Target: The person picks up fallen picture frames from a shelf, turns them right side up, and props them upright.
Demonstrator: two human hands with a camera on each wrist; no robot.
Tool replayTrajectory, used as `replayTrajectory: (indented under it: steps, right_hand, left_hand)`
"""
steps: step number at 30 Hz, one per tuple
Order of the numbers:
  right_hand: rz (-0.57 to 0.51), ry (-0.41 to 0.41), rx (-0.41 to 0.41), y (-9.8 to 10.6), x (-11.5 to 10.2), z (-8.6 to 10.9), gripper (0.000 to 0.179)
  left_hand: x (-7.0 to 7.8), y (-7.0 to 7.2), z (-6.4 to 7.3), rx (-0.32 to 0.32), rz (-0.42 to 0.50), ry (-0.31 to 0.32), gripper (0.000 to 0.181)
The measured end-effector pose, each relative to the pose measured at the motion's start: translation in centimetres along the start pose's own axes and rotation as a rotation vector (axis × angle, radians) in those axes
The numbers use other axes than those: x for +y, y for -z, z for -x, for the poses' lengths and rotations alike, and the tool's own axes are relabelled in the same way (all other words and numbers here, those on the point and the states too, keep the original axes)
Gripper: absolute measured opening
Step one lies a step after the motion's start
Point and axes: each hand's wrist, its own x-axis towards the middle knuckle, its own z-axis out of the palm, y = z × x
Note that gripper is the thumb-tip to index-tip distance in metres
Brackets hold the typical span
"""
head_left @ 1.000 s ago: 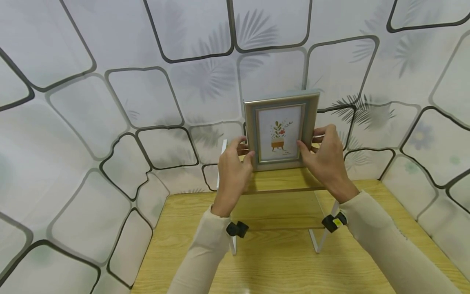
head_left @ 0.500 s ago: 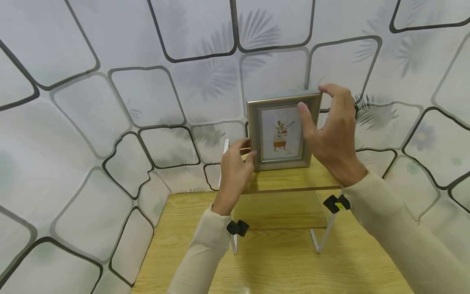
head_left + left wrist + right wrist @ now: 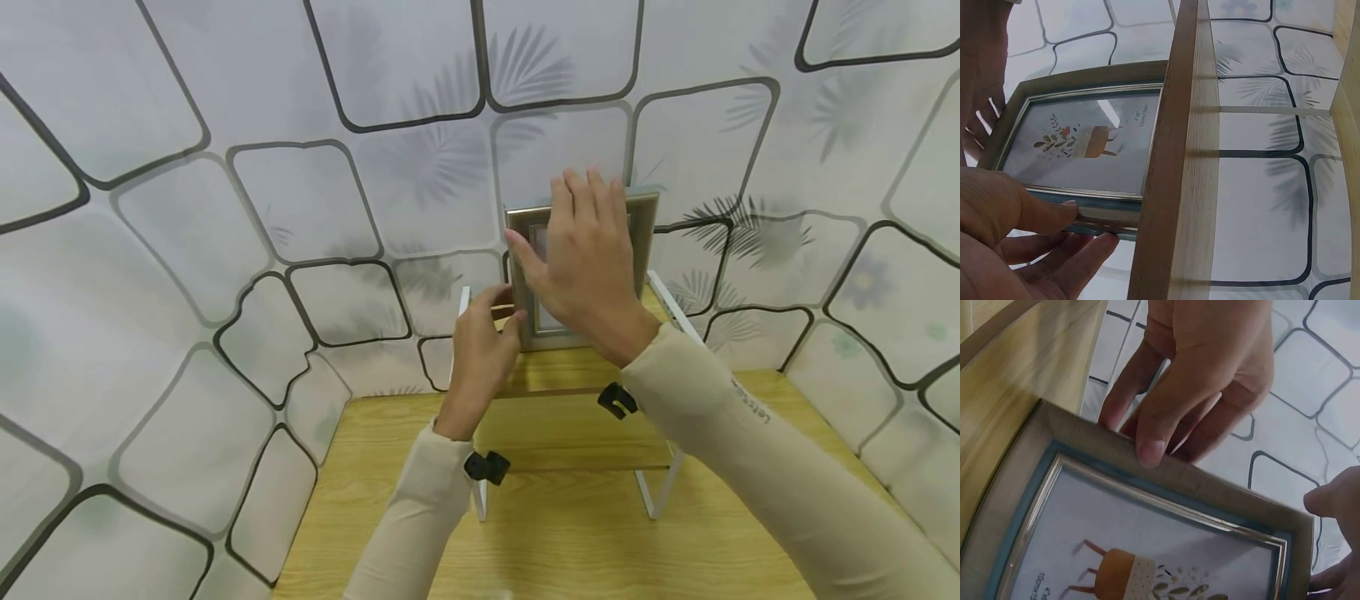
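A picture frame (image 3: 642, 237) with a silvery border stands upright on the top board of a small wooden shelf (image 3: 551, 382). Its print (image 3: 1100, 140) shows a plant in an orange-and-white pot on legs. My left hand (image 3: 483, 354) pinches the frame's left side low down, thumb on the front border and fingers at the side and behind. In front of the frame is my right hand (image 3: 588, 262), its fingers straight and pointing up past the top edge, covering most of the print in the head view. The right thumb reaches toward the frame's upper left.
White metal legs (image 3: 651, 496) carry the two-board shelf on a wood-grain table (image 3: 570, 550). Patterned fabric walls (image 3: 420, 192) enclose the table at the back and both sides, close behind the frame.
My right hand has left the frame's right side, risen to the upper right corner, then moved left across the front with fingers straightened. The left hand and frame stay almost in place.
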Motion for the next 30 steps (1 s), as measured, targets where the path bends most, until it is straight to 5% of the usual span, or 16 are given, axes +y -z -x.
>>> replayTrajectory:
  steps: [9, 19, 30]
  right_hand:
    - [0.078, 0.0, -0.014, -0.5, -0.6, 0.2, 0.072]
    - [0.005, 0.028, -0.003, -0.5, -0.1, 0.2, 0.069]
    - [-0.106, -0.056, -0.098, 0.2, 0.1, 0.0, 0.076]
  left_hand:
    - [0.1, 0.0, 0.1, -0.006, -0.01, -0.01, 0.033]
    - [0.1, 0.3, 0.5, -0.002, -0.042, -0.011, 0.033]
    - [0.6, 0.2, 1.1, 0.006, -0.054, -0.027, 0.032]
